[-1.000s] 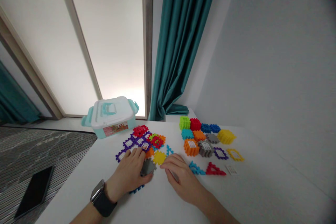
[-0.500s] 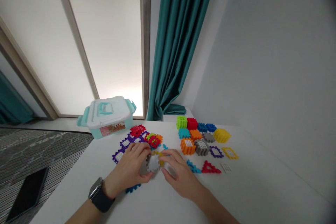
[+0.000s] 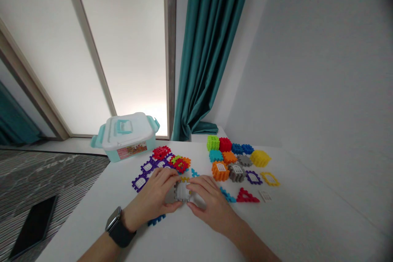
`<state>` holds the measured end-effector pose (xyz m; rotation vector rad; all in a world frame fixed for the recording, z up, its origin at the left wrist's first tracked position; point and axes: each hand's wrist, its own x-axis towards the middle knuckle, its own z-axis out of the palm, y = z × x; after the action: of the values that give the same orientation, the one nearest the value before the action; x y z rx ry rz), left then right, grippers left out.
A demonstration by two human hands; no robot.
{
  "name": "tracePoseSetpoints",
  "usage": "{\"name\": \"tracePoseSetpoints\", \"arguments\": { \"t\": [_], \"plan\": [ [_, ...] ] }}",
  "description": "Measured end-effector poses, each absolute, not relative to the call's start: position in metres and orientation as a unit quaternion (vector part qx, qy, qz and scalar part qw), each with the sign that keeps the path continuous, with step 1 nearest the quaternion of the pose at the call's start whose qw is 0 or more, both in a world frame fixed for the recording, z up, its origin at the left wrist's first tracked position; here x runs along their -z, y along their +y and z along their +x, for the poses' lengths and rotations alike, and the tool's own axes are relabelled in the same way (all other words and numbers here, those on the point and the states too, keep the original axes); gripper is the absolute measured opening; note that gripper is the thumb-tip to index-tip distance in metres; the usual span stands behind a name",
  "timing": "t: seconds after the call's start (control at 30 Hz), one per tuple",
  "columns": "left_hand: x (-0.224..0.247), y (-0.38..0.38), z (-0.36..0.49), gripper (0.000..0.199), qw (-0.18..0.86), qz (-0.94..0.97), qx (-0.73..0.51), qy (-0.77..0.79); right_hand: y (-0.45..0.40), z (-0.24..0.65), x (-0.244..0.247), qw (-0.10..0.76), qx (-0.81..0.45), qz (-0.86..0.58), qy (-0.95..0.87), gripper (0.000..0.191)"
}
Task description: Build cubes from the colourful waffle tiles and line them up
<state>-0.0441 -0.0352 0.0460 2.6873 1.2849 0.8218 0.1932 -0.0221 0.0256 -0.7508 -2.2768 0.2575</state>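
Between my two hands is a grey toothed building block [image 3: 182, 192], its open side facing me. A yellow toothed edge [image 3: 184, 179] shows along its far side. My left hand [image 3: 158, 194] grips the grey block from the left, thumb at the near corner and fingers at the far one. On the other side, my right hand [image 3: 211, 202] has its fingertips and thumb closed at the block's right edge. Part of a blue toothed piece [image 3: 156, 220] shows under my left wrist. My left hand partly covers some purple window panels [image 3: 139, 182].
Finished-looking cubes stand at right, including an orange cube [image 3: 220, 171], a dark grey cube [image 3: 236, 172] and a yellow block [image 3: 260, 158]. A red triangle [image 3: 246, 195] lies nearer. A lidded box [image 3: 130, 133] stands at the back left. Red gear-like pieces [image 3: 180, 165] lie beyond my hands.
The grey block has been turned so its open side faces me more squarely, and less of the yellow piece shows. Both hands stay on it.
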Motion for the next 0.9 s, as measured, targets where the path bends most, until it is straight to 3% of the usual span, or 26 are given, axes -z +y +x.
{"name": "tracePoseSetpoints", "arguments": {
  "t": [0.17,0.9],
  "plan": [
    [-0.04,-0.031,-0.046,0.063,0.025,0.858,-0.289,0.425,-0.021,0.194,-0.027,0.399,-0.079,-0.301,-0.863,0.042],
    [-0.042,-0.038,-0.041,0.05,0.13,0.816,-0.368,0.427,-0.021,0.196,-0.024,0.402,-0.081,-0.301,-0.861,0.024]
  ]
}}
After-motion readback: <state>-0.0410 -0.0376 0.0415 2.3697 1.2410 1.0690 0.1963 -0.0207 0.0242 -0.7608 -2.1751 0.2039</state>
